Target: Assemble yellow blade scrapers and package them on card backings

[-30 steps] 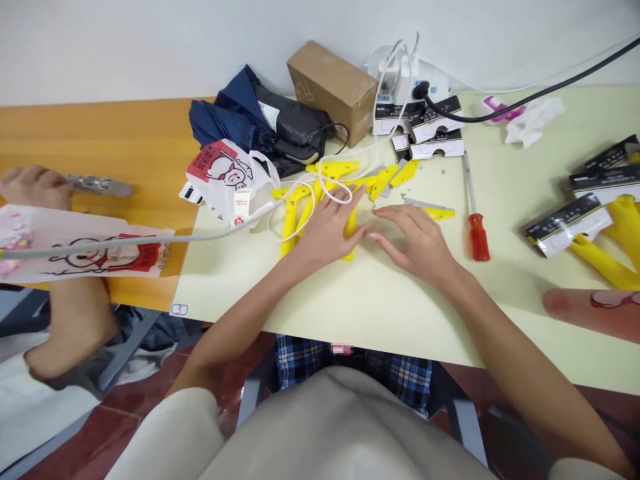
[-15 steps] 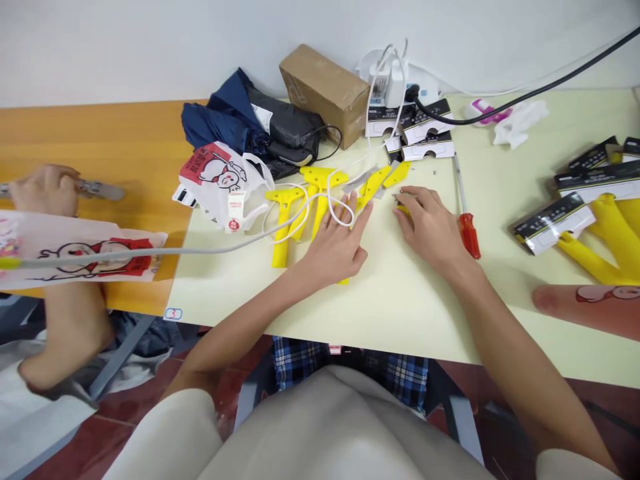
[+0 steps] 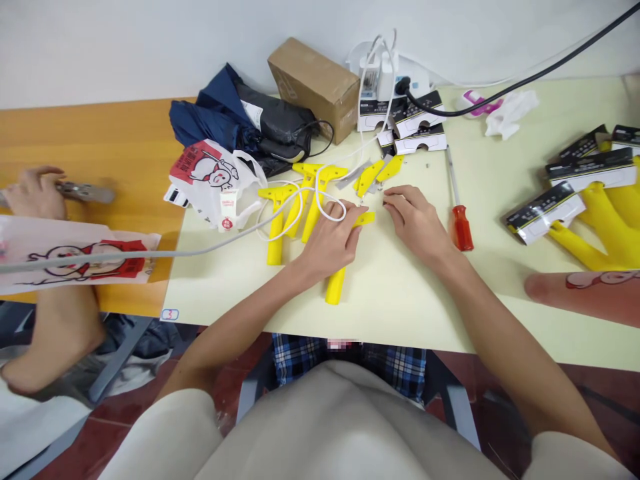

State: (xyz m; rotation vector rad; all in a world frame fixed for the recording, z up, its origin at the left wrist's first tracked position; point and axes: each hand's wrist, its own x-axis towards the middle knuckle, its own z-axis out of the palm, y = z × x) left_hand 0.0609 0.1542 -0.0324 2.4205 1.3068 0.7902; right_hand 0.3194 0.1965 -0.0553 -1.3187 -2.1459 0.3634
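My left hand [image 3: 333,237] is closed on a yellow T-shaped scraper handle [image 3: 336,287], whose grip juts out below the palm and whose head shows past the fingers. Thumb and fingertips of my right hand [image 3: 417,220] are pinched together just right of it, with a tiny dark thing at the tips that is too small to name. Beyond both hands lie loose yellow head pieces [image 3: 370,177] with grey metal blades [image 3: 356,180]. More yellow scraper handles [image 3: 274,233] lie left of my left hand, with a white cable [image 3: 320,212] looping over them.
A red-handled screwdriver [image 3: 462,228] lies to the right. Boxed yellow scrapers [image 3: 545,212] sit farther right, near a pink tube-shaped thing [image 3: 585,293]. Behind are a cardboard box [image 3: 320,83], a power strip [image 3: 417,83] and a plastic bag [image 3: 213,173]. Another person's hand [image 3: 40,190] holds a metal tool at left.
My left hand has gone from spread fingers to closed on a yellow scraper handle, which now shows below the palm. My right hand stays pinched; the yellow piece under it no longer shows there.
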